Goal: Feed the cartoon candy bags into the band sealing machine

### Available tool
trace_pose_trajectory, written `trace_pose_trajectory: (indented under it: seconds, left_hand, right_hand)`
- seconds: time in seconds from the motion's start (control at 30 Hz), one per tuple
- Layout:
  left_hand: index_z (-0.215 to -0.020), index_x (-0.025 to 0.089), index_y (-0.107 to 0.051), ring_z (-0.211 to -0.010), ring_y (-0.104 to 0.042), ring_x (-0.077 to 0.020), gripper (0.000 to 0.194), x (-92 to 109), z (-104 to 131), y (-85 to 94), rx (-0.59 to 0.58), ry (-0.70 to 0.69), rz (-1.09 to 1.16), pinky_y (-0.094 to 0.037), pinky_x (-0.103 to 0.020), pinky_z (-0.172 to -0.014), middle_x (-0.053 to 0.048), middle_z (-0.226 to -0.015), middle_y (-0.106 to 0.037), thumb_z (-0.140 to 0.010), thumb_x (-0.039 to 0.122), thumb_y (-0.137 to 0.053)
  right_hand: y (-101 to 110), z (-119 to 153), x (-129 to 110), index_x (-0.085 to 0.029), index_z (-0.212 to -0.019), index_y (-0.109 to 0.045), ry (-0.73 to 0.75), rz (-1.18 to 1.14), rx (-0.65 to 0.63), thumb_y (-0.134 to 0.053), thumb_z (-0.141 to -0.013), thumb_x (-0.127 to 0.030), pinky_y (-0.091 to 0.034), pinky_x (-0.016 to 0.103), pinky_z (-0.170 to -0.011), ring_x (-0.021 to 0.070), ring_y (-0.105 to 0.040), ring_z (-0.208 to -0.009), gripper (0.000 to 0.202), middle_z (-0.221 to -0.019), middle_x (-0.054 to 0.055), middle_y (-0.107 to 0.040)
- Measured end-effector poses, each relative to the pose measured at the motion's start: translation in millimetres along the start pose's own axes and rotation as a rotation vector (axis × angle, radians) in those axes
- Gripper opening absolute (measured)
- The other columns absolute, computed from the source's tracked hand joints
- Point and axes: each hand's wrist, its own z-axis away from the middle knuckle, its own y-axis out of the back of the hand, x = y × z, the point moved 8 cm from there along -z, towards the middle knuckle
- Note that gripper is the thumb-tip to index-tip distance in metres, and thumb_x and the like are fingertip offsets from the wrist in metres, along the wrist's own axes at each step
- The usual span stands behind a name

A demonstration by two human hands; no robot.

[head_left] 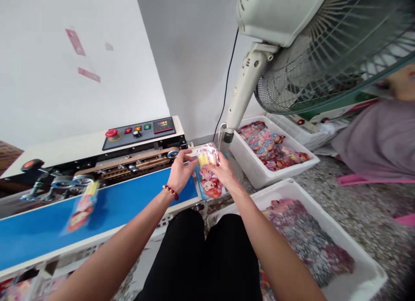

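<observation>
A clear packet (210,182) with a red-haired cartoon figure and yellow sticks lies at the right end of the machine. My right hand (223,169) grips its right side, thumb across the front by the sticks. My left hand (182,169), wearing a beaded bracelet, is at the packet's upper left with its fingers apart; whether a fingertip touches the plastic is hard to tell. A similar packet (83,206) rides, somewhat blurred, on the blue belt (129,208) to the left, its top at the sealing rollers (82,180).
The sealing machine's control panel (139,131) stands behind the belt. White bins (259,180) of packets sit to the right, one (366,260) beside my legs. A large fan (324,55) overhangs the upper right. A person in grey (376,137) is at the far right.
</observation>
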Motion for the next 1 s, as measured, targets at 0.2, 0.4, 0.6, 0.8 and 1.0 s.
trace_pose_trajectory:
  seconds: [0.2, 0.4, 0.6, 0.8, 1.0]
  left_hand:
    - [-0.106, 0.021, -0.061, -0.056, -0.043, -0.0065, 0.032, 32.0, -18.0, -13.8, -0.230, -0.206, -0.103, -0.037, -0.021, -0.053, 0.003, -0.083, -0.054, -0.077, 0.030, -0.069]
    - [-0.085, 0.019, -0.057, -0.057, -0.047, -0.0097, 0.019, 21.8, -28.7, -12.4, -0.286, -0.134, -0.148, -0.039, -0.022, -0.052, 0.003, -0.075, -0.054, -0.074, 0.031, -0.068]
    - [-0.099, 0.019, -0.064, -0.059, -0.048, -0.0112, 0.025, 19.0, -27.0, -4.9, -0.234, -0.182, -0.179, -0.042, -0.024, -0.055, 0.002, -0.075, -0.056, -0.077, 0.031, -0.066]
    - [-0.102, 0.019, -0.067, -0.059, -0.048, -0.0111, 0.027, 23.6, -27.2, -6.1, -0.278, -0.202, -0.216, -0.042, -0.024, -0.056, 0.003, -0.073, -0.057, -0.077, 0.027, -0.065]
    - [-0.077, 0.017, -0.061, -0.052, -0.047, -0.0084, 0.018, 27.4, -26.2, -11.0, -0.403, -0.094, -0.132, -0.037, -0.021, -0.048, 0.004, -0.064, -0.053, -0.074, 0.031, -0.071]
  right_hand:
    - [-1.3, 2.9, 1.0, -0.026, -0.098, -0.059, 0.003, 0.019, 0.002, -0.081, -0.062, -0.045, -0.048, 0.031, -0.071, 0.0203, -0.063, -0.079, 0.046, -0.091, -0.003, -0.070]
    - [-0.6, 3.4, 3.0, -0.025, -0.098, -0.058, 0.028, 0.021, -0.002, -0.081, -0.062, -0.048, -0.046, 0.030, -0.069, 0.0190, -0.061, -0.076, 0.048, -0.088, -0.003, -0.069]
    - [-0.1, 8.4, -0.1, -0.025, -0.100, -0.059, 0.034, -0.011, -0.027, -0.078, -0.065, -0.049, -0.047, 0.029, -0.065, 0.0186, -0.061, -0.073, 0.046, -0.086, -0.003, -0.069]
    - [1.8, 8.9, -1.9, -0.025, -0.096, -0.059, 0.035, 0.023, 0.005, -0.077, -0.064, -0.048, -0.047, 0.029, -0.066, 0.0184, -0.060, -0.073, 0.044, -0.083, -0.003, -0.068]
    - [-0.7, 6.8, 5.1, -0.026, -0.099, -0.059, 0.037, -0.020, -0.011, -0.078, -0.064, -0.044, -0.051, 0.031, -0.069, 0.0202, -0.064, -0.076, 0.044, -0.088, -0.003, -0.071]
